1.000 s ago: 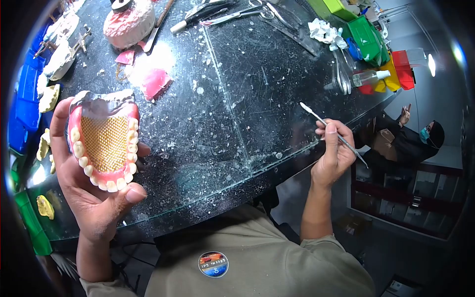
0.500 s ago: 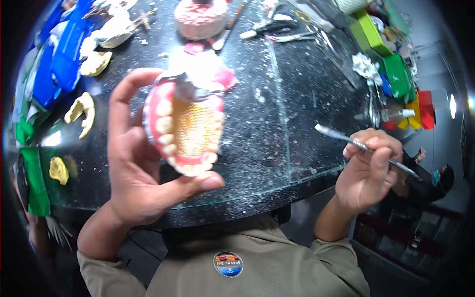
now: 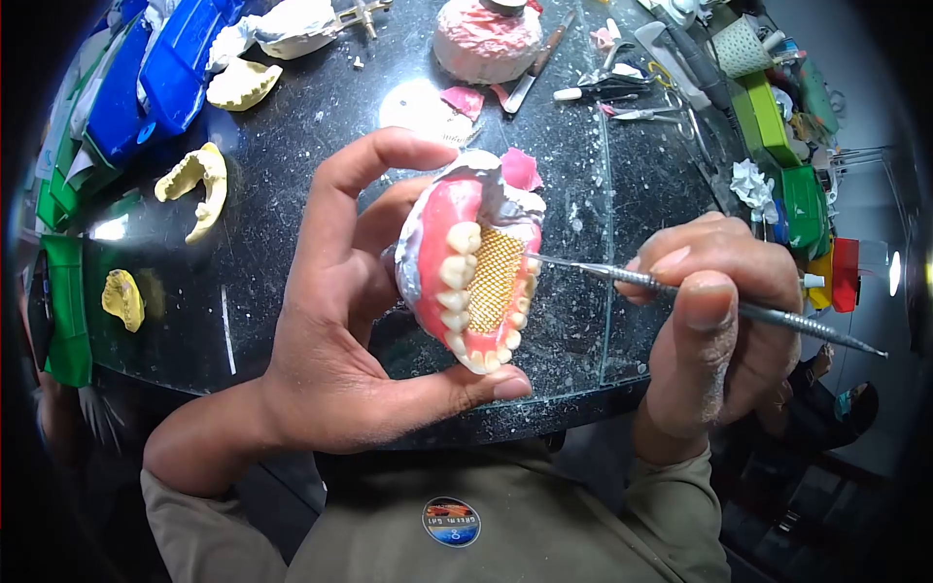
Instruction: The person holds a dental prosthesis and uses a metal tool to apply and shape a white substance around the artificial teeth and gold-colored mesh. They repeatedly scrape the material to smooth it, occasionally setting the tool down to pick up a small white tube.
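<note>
My left hand [image 3: 340, 321] holds a denture model [image 3: 473, 267] up close to the camera: pink wax gums, a row of white teeth, a gold mesh palate and a grey plaster base. Thumb under its front teeth, fingers behind it. My right hand [image 3: 714, 311] grips a thin metal wax carver [image 3: 719, 303] like a pen. The carver's tip touches the right side of the model, by the teeth at the mesh edge.
A black glass worktop [image 3: 321, 136] is strewn with wax crumbs. Yellow plaster casts [image 3: 199, 180] lie at the left beside blue trays [image 3: 146, 78]. A pink wax block [image 3: 486, 39], scissors and hand tools [image 3: 622, 92] lie at the back; green and yellow bins [image 3: 787, 146] at right.
My left hand has brought the model toward the middle and turned it sideways. My right hand moved in from the right, and the carver's tip now touches the model.
</note>
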Action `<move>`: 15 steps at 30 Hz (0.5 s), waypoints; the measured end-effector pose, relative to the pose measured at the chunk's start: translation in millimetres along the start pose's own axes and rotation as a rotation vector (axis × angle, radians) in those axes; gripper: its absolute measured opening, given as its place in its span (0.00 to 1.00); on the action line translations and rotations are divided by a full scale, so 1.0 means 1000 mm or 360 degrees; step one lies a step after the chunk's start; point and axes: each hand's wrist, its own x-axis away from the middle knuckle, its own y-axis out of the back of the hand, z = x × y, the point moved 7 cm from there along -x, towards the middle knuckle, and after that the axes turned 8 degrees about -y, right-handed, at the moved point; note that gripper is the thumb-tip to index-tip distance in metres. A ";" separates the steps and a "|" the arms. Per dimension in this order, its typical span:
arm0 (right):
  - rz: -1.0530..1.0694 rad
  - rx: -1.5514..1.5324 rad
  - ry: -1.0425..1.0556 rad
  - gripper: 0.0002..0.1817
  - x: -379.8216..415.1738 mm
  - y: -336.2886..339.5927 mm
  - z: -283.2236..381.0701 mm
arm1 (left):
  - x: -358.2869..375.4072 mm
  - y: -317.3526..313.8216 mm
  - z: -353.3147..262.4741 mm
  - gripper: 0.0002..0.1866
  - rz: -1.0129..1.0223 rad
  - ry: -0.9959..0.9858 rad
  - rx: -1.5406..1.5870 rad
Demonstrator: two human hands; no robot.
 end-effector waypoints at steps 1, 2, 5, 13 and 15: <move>0.0010 0.0000 -0.0004 0.16 0.000 -0.001 -0.001 | 0.000 0.000 0.001 0.52 0.0004 0.0008 0.0021; 0.0013 0.0001 -0.0015 0.16 0.000 -0.001 -0.001 | 0.000 0.000 0.001 0.52 0.0010 0.0009 0.0019; 0.0013 0.0007 -0.0056 0.16 0.001 -0.003 -0.001 | 0.001 0.000 0.003 0.54 -0.0029 0.0004 0.0054; 0.0044 0.0027 -0.0036 0.15 0.002 -0.005 -0.002 | 0.001 -0.001 0.004 0.58 -0.0065 0.0052 0.0098; 0.0051 0.0027 -0.0022 0.15 0.001 -0.006 -0.001 | 0.001 -0.001 0.004 0.58 -0.0071 0.0055 0.0111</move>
